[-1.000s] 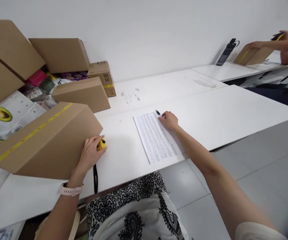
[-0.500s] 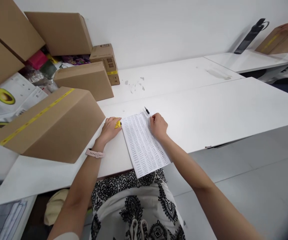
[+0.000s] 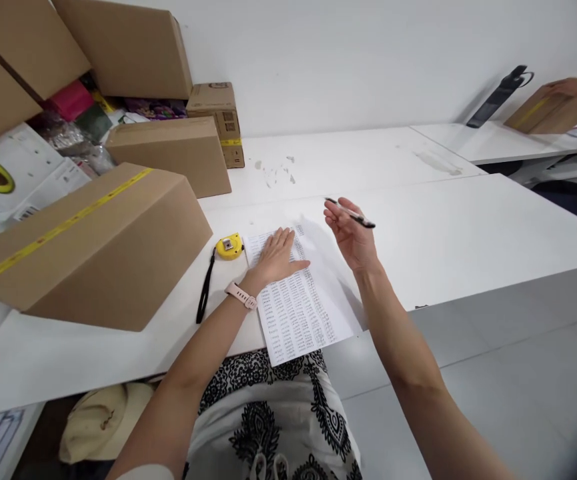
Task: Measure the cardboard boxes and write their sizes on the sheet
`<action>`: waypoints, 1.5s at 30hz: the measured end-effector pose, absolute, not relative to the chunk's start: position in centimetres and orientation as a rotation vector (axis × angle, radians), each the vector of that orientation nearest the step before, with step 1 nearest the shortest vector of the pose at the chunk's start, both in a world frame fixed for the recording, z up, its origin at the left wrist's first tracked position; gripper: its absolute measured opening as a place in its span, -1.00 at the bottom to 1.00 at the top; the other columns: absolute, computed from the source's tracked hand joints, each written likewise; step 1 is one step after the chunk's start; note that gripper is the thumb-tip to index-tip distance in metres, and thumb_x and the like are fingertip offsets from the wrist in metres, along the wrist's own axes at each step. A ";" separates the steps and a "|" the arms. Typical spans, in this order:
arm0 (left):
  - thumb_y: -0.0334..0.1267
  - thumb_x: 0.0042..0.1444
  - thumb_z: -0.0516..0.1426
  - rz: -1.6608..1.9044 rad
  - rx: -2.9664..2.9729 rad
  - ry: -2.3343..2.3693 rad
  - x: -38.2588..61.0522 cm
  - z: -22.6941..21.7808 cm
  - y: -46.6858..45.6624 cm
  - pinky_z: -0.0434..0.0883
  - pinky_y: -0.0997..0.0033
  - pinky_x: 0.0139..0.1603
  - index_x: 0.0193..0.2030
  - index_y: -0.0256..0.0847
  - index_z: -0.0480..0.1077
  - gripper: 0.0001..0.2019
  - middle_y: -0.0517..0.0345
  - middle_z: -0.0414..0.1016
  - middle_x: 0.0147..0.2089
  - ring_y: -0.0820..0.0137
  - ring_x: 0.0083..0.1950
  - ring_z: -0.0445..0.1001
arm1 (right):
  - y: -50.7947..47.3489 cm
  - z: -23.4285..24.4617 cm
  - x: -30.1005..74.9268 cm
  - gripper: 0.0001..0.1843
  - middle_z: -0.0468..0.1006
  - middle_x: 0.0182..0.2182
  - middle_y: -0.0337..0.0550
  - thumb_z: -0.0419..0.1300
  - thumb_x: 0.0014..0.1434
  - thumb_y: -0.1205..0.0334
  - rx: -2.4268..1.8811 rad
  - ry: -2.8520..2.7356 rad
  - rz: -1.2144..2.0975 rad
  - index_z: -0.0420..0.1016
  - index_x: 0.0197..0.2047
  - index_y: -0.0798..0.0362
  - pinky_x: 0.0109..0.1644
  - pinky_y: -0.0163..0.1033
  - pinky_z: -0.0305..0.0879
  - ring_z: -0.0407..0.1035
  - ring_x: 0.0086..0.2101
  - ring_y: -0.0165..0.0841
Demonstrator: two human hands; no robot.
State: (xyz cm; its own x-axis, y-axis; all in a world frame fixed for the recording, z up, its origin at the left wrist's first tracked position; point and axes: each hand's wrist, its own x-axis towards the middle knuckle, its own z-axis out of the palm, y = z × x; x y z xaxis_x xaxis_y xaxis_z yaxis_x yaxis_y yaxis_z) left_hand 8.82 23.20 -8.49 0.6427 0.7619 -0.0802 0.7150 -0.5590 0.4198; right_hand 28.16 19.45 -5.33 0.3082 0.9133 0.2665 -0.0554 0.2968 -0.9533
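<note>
Far right, a dark bottle [image 3: 495, 100] (loop-topped) near a brown, yellow-striped carton [image 3: 551, 119].

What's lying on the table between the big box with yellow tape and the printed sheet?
In the head view, a yellow tape measure with a black strap lies between the box and the printed sheet.
</note>
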 end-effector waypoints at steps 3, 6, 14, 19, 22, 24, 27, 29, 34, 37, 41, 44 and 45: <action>0.23 0.27 0.04 0.129 2.463 1.186 9.0 -9.7 23.3 -0.30 -0.04 0.56 0.54 -0.39 -0.15 -0.07 -0.25 -0.31 0.61 0.04 0.61 -0.40 | 21.0 -4.8 28.8 -0.56 0.46 -0.41 -0.20 0.21 0.14 -0.27 -1.145 -1.057 0.710 0.28 -0.21 -0.10 -0.16 -0.16 0.40 0.45 -0.27 -0.30; 0.23 0.28 0.03 0.152 2.495 1.186 8.8 -10.1 23.2 -0.30 -0.06 0.56 0.53 -0.33 -0.05 -0.13 -0.22 -0.29 0.61 0.03 0.61 -0.40 | 23.1 -5.5 28.4 -0.41 0.27 -0.59 -0.30 0.02 0.18 -0.48 -1.189 -0.995 0.770 0.25 -0.31 -0.08 -0.29 -0.19 0.36 0.36 -0.45 -0.34; 0.19 0.31 0.05 0.170 2.543 1.168 8.9 -10.1 23.2 -0.24 -0.14 0.55 0.50 -0.25 0.06 -0.23 -0.19 -0.24 0.61 -0.03 0.61 -0.35 | 25.0 -9.4 26.9 -0.42 0.58 -0.35 -0.16 0.39 -0.05 -0.31 -1.112 -0.929 1.130 0.47 -0.19 -0.01 -0.19 -0.20 0.42 0.48 -0.29 -0.32; 0.19 0.30 0.06 0.169 2.542 1.171 9.0 -9.9 23.2 -0.24 -0.13 0.56 0.50 -0.22 0.08 -0.24 -0.12 -0.21 0.61 -0.02 0.61 -0.34 | 25.3 -11.2 27.0 -0.59 0.34 -0.53 -0.37 0.37 0.05 -0.14 -1.303 -1.022 0.897 0.36 -0.37 -0.01 -0.41 -0.30 0.26 0.21 -0.54 -0.48; 0.18 0.31 0.04 0.180 2.540 1.146 8.9 -9.8 23.1 -0.26 -0.15 0.56 0.50 -0.22 0.08 -0.25 -0.07 -0.15 0.61 -0.03 0.61 -0.34 | 25.4 -11.5 27.1 -0.61 0.43 -0.46 -0.34 0.37 0.05 -0.10 -1.293 -1.079 0.920 0.35 -0.27 -0.03 -0.34 -0.27 0.34 0.33 -0.48 -0.44; 0.18 0.32 0.03 0.202 2.541 1.129 8.9 -9.9 23.2 -0.25 -0.17 0.56 0.50 -0.19 0.08 -0.26 -0.03 -0.10 0.60 -0.04 0.61 -0.33 | 25.4 -11.3 27.3 -0.60 0.45 -0.50 -0.33 0.37 0.04 -0.08 -1.310 -1.071 0.937 0.30 -0.30 -0.04 -0.34 -0.25 0.34 0.36 -0.48 -0.41; 0.19 0.31 0.03 0.224 2.540 1.116 8.9 -10.1 23.3 -0.25 -0.20 0.55 0.48 -0.15 0.10 -0.28 -0.01 -0.07 0.59 -0.05 0.61 -0.31 | 25.2 -10.9 27.4 -0.66 0.32 -0.61 -0.39 0.30 0.07 0.04 -1.398 -1.098 0.868 0.18 -0.43 -0.05 -0.47 -0.28 0.17 0.22 -0.58 -0.44; 0.18 0.31 0.04 0.221 2.538 1.121 8.9 -10.1 23.3 -0.25 -0.20 0.55 0.47 -0.17 0.12 -0.28 -0.02 -0.06 0.59 -0.05 0.61 -0.30 | 25.1 -10.7 27.3 -0.70 0.20 -0.64 -0.41 0.24 0.05 0.16 -1.452 -1.172 0.769 0.13 -0.49 -0.05 -0.49 -0.30 0.04 0.10 -0.59 -0.47; 0.16 0.29 0.06 0.234 2.528 1.135 9.0 -10.1 23.3 -0.25 -0.14 0.57 0.48 -0.25 0.09 -0.25 -0.07 -0.05 0.59 -0.02 0.61 -0.29 | 24.8 -10.4 27.1 -0.76 0.12 -0.62 -0.39 0.16 0.01 0.24 -1.517 -1.277 0.689 0.11 -0.52 -0.04 -0.45 -0.28 0.01 0.05 -0.54 -0.44; 0.18 0.29 0.05 0.249 2.528 1.124 9.0 -10.2 23.3 -0.25 -0.14 0.56 0.48 -0.22 0.07 -0.25 -0.06 -0.05 0.59 -0.02 0.61 -0.29 | 24.8 -10.5 27.1 -0.77 0.12 -0.61 -0.39 0.16 0.02 0.20 -1.516 -1.301 0.702 0.12 -0.51 -0.04 -0.44 -0.27 0.01 0.05 -0.53 -0.44; 0.18 0.29 0.05 0.229 2.531 1.118 9.0 -10.2 23.4 -0.26 -0.16 0.56 0.49 -0.23 0.06 -0.24 -0.06 -0.07 0.59 -0.04 0.61 -0.31 | 24.8 -10.8 27.2 -0.76 0.12 -0.60 -0.39 0.16 0.03 0.19 -1.493 -1.326 0.709 0.13 -0.51 -0.04 -0.42 -0.27 0.00 0.04 -0.52 -0.43; 0.17 0.30 0.05 0.206 2.524 1.124 9.0 -10.0 23.4 -0.26 -0.16 0.56 0.49 -0.25 0.06 -0.24 -0.07 -0.09 0.60 -0.03 0.61 -0.33 | 24.8 -10.8 27.2 -0.76 0.12 -0.60 -0.38 0.16 0.04 0.20 -1.494 -1.335 0.701 0.13 -0.51 -0.04 -0.42 -0.27 0.00 0.04 -0.51 -0.43; 0.17 0.30 0.06 0.199 2.522 1.130 9.1 -9.9 23.4 -0.27 -0.15 0.57 0.49 -0.25 0.06 -0.24 -0.06 -0.09 0.60 -0.03 0.61 -0.33 | 24.8 -10.8 27.1 -0.76 0.12 -0.60 -0.38 0.16 0.04 0.20 -1.494 -1.337 0.703 0.13 -0.51 -0.04 -0.42 -0.26 0.00 0.04 -0.51 -0.43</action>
